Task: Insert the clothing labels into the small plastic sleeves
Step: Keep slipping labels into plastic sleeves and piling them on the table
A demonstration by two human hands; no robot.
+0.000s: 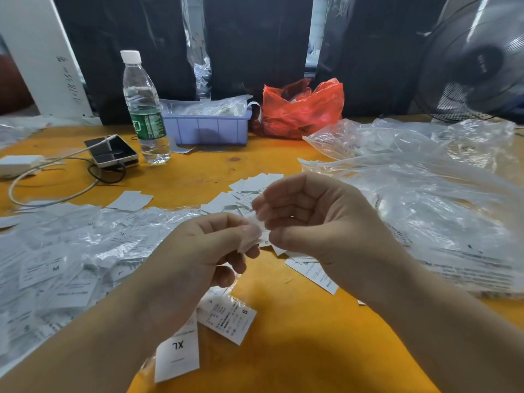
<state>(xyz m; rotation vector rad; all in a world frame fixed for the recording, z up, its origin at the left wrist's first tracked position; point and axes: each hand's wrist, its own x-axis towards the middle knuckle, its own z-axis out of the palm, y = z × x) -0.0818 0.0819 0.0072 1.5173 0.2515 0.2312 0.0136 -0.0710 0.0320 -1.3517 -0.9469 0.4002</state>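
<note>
Both hands meet above the middle of the orange table (272,350). My left hand (198,251) pinches a small clear plastic sleeve (251,239) between thumb and fingers. My right hand (314,219) has its fingers curled, with the thumb and fingertips at the sleeve's right end, on a white label (265,241) that is mostly hidden. Beneath my left wrist lie a white label marked XL (177,355) and a sleeved label marked S (226,316). Loose white labels (246,191) are scattered behind the hands.
Sleeved labels (62,259) are heaped on the left, and clear plastic sleeves (442,222) are piled on the right. At the back stand a water bottle (144,109), a purple tray (207,129), a red bag (300,109), a phone with cables (112,151) and a fan (479,61).
</note>
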